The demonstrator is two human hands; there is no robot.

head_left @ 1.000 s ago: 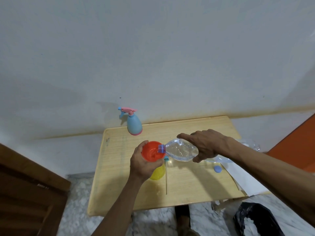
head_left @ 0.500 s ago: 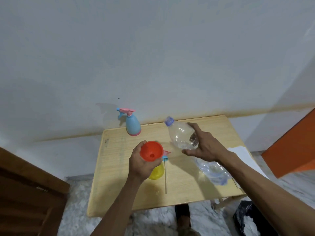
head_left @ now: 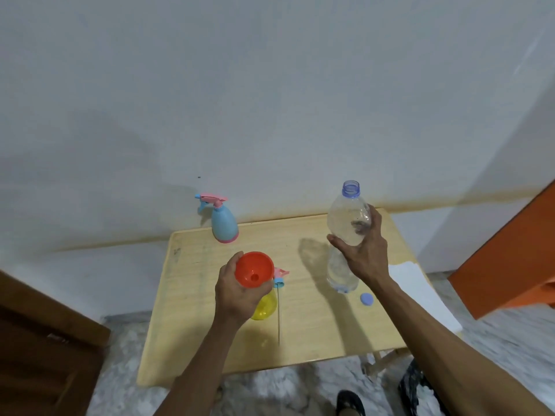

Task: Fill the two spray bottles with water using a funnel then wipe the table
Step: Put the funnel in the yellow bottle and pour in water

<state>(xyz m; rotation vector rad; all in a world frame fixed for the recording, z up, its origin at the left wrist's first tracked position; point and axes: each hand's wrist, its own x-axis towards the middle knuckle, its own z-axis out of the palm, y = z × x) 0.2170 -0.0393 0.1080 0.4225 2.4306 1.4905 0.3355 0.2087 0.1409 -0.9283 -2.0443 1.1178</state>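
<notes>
At the bottom edge of the frame a dark shoe (head_left: pixel 350 403) stands on the mottled floor, and both bare forearms reach up from there over the pale wooden table (head_left: pixel 192 340).

Left of centre, the left hand (head_left: pixel 237 291) curls its fingers and thumb round an orange funnel (head_left: pixel 254 269), mouth tilted toward the viewer. Just under that hand is the yellow spray bottle (head_left: pixel 265 304), partly hidden; whether the funnel's spout sits in its neck I cannot tell. Beside it lies a pink and blue spray head (head_left: pixel 280 276), its thin tube running down the tabletop toward the near edge.

Right of centre, the right hand (head_left: pixel 365 255) grips a clear plastic water bottle (head_left: pixel 348 219) held upright and uncapped, its bluish neck topmost. No label or writing can be read on it. Below that hand another clear bottle (head_left: pixel 341 271) shows behind the wrist, with a blue cap (head_left: pixel 367 299) lying close to it. White paper (head_left: pixel 417 289) overhangs the table's right edge.

Farther back, at the far left corner near the wall, stands the blue spray bottle (head_left: pixel 223 225) with its pink trigger on.
</notes>
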